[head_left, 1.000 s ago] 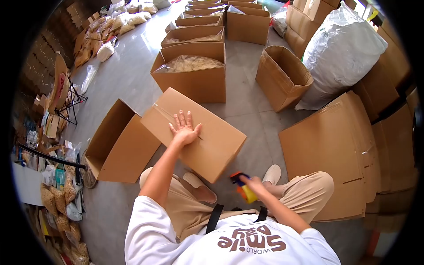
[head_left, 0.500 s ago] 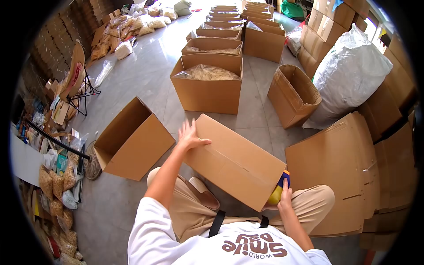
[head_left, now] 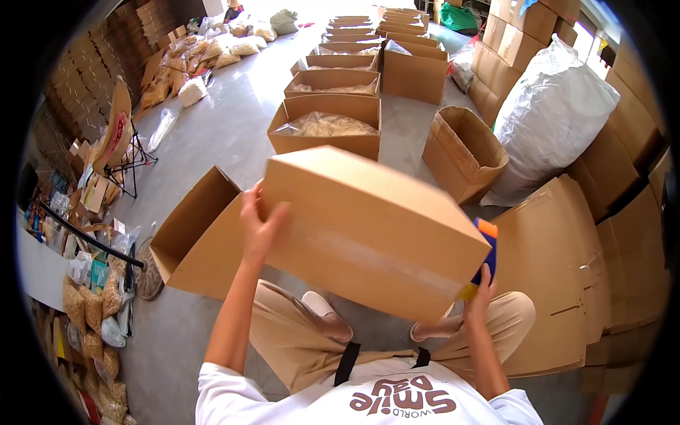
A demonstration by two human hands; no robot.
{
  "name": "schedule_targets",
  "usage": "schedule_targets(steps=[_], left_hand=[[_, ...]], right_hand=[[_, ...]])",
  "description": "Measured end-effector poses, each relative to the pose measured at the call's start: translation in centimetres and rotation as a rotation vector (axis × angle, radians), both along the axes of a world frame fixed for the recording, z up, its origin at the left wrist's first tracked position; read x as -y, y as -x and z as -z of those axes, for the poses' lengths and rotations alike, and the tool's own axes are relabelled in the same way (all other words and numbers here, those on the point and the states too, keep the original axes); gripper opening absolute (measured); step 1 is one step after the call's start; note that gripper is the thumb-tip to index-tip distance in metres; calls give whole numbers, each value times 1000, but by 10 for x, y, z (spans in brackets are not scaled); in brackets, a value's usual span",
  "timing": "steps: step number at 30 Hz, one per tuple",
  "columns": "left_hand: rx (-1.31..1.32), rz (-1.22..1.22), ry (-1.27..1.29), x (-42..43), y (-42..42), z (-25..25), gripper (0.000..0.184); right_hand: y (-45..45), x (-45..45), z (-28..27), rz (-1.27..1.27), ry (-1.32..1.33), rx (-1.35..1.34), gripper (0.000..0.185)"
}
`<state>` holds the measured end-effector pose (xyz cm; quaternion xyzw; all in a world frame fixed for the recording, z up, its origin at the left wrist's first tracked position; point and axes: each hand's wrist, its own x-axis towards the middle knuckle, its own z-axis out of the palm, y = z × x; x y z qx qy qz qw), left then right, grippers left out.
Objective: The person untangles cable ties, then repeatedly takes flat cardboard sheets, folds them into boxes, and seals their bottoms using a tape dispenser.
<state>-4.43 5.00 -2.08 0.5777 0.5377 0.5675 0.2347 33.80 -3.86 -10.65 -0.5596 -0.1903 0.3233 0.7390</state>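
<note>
A closed cardboard box (head_left: 368,234) is held up and tilted above my lap, with a strip of clear tape along its near side. My left hand (head_left: 261,225) grips its left end, the thumb blurred across the near face. In my right hand (head_left: 480,289) is a blue and orange tape dispenser (head_left: 490,244) with some yellow low on it, at the box's right end. That hand's fingers are partly hidden by the box and the dispenser. An upright open cardboard box (head_left: 205,234) stands on the floor beside my left hand.
Ahead stand rows of open boxes, the nearest holding a clear bag (head_left: 327,125). To the right are a narrow open box (head_left: 464,152), a large white sack (head_left: 556,117) and flattened cardboard (head_left: 542,276). A folding chair (head_left: 120,138) and bagged goods (head_left: 92,304) are at left.
The closed box has come up off its lower position and tipped, showing more of its near side. Both hands moved with it, the right one still holding the tape dispenser.
</note>
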Motion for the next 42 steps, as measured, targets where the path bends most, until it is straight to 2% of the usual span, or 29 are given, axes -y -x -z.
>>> schedule_targets(steps=[1,2,4,5,8,10,12,14,16,18,20,21,23,26,28,29,30,32,34,36,37,38,40,42], left_hand=[[133,-38,-17,3,7,5,47],[266,-78,-32,5,17,12,36],[239,-155,-56,6,42,25,32],[212,-236,-79,6,48,31,32],[294,-157,-24,8,28,26,28],[-97,-72,35,7,6,36,30],[-349,131,-33,4,-25,49,61],[-738,147,-102,5,-59,72,98],[-924,311,113,5,-88,95,119],[-1081,412,92,8,-105,120,95],[-995,668,623,-4,-110,124,53],[-999,646,642,-5,-104,127,53],[-1142,490,458,-7,-88,129,22],[-1209,303,521,-17,-38,115,18],[-1246,341,608,-18,-5,114,16],[-1184,415,711,-15,11,110,17],[-976,592,836,-19,32,112,26],[-498,538,880,-4,54,81,25],[-205,225,558,-3,93,87,26],[-632,-328,175,-4,159,109,51],[-766,-487,140,1,203,129,56],[-896,-706,208,12,227,142,56],[-951,-761,656,37,246,132,63],[-987,-747,757,37,270,138,50]], right_hand=[[-9,3,0,-29,-24,125,43],[-16,5,-2,-25,-28,125,43],[-29,12,-16,-41,109,334,43],[-39,8,-9,-18,66,254,40],[-47,10,-32,-26,168,292,36],[-51,10,-41,-47,158,323,32],[-60,8,-45,-293,122,269,32],[-61,2,-33,-310,173,225,32],[-60,-1,-4,-240,177,236,32],[-65,3,2,-302,147,299,32],[-65,0,10,-321,173,244,31],[-57,3,-2,-291,197,182,30],[-64,0,14,-193,153,260,31],[-67,0,15,-72,130,282,35],[-74,-1,21,-119,133,244,36],[-77,-4,28,-85,155,233,36],[-76,-7,32,-47,181,221,36],[-69,-10,29,-47,155,227,35],[-63,-8,18,-199,184,251,35],[-48,-6,4,-226,188,305,34],[-43,-8,-1,-257,183,352,33],[-45,-9,2,-252,179,358,33],[-53,-12,14,-411,161,323,33],[-52,-16,14,-413,150,302,33]])
